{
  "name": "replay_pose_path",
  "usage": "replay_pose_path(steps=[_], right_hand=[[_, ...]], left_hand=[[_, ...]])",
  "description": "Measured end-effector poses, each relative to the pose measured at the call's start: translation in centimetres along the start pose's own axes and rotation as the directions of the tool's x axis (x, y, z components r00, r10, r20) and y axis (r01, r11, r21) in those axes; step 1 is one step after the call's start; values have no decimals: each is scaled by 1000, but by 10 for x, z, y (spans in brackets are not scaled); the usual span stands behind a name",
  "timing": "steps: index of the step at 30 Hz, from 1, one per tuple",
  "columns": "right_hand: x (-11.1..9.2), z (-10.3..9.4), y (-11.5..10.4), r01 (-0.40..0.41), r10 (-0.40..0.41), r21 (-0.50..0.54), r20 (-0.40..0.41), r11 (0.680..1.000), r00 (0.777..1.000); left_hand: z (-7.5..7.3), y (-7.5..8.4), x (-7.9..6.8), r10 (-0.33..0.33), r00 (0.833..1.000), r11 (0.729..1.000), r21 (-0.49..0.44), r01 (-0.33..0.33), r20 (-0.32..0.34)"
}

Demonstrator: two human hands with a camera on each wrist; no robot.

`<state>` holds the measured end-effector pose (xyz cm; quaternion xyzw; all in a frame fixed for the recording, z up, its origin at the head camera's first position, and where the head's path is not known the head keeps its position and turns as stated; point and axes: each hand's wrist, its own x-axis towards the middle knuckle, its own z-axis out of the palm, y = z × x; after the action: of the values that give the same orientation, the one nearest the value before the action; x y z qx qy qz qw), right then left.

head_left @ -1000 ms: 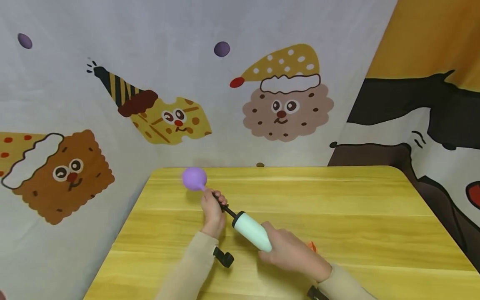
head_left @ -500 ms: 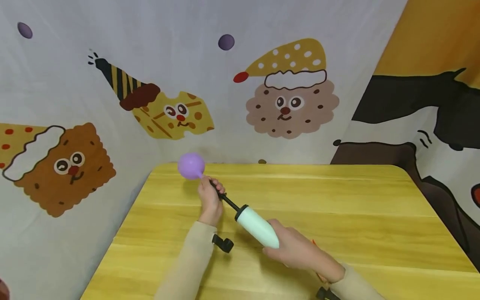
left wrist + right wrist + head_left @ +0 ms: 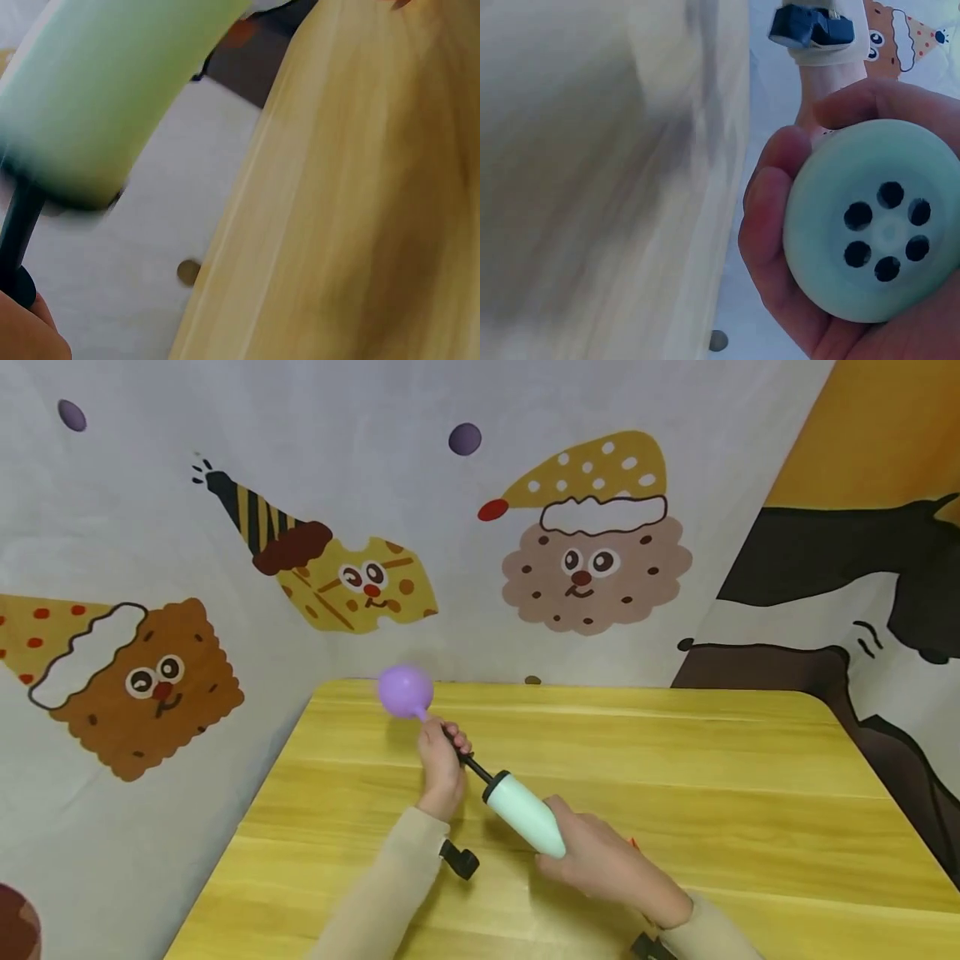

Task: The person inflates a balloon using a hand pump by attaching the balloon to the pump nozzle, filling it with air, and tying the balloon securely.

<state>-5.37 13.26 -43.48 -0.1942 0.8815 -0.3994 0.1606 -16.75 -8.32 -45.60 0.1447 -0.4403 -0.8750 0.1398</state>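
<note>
A small round purple balloon (image 3: 406,691), partly inflated, sits at the tip of a mint-green balloon pump (image 3: 527,817) with a black front cap and black rod. My left hand (image 3: 441,760) grips the black nozzle end right at the balloon's neck, its fingers hiding the joint. Curled round the rear of the green barrel is my right hand (image 3: 600,860). In the right wrist view, the pump's round end (image 3: 889,229) shows a ring of several dark holes. A stretch of black rod (image 3: 21,225) is exposed between barrel and left hand in the left wrist view.
The yellow wood-grain table (image 3: 750,777) lies beneath both hands, its far edge close to a cartoon-printed cloth (image 3: 465,552). A bit of an orange object (image 3: 633,842) peeks out behind the right wrist. A black camera mount (image 3: 460,860) sticks out from the left cuff.
The balloon looks slightly larger than a second ago. The barrel has drawn back from the left hand, so more black rod shows. The head view has shifted a little.
</note>
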Motion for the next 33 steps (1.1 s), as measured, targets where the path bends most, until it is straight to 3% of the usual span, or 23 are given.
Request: replay_pose_path(steps=[4,9,14,18,21,24,27,33], right_hand=[[17,1,-5,-19,19,19,-15,1000,1000],[27,9,-9,-24,24,56,-7,998,1000],[18,13,-13,-1,0,72,7,997,1000],[2,7,-4,-11,7,57,77,998,997],[-9,0,7,5,-6,10,125,1000,992],[-13,-5,15,51,-47,-28,126,998,991],[-8,0,14,82,-76,-77,75,994,994],[9,17,0,10,-16,-147,-40,989,999]], left_hand=[[8,-9,-8,-43,999,999,21,42,25],[4,-9,-2,-71,997,996,47,70,22],[-8,12,18,-27,1000,1000,-14,27,-5],[-23,32,35,35,998,997,-69,-38,-50],[-32,40,38,41,996,994,-95,-49,-78],[-35,41,34,51,995,992,-108,-61,-91],[-30,34,29,76,994,991,-107,-85,-82],[-12,8,6,59,995,993,-97,-67,-84]])
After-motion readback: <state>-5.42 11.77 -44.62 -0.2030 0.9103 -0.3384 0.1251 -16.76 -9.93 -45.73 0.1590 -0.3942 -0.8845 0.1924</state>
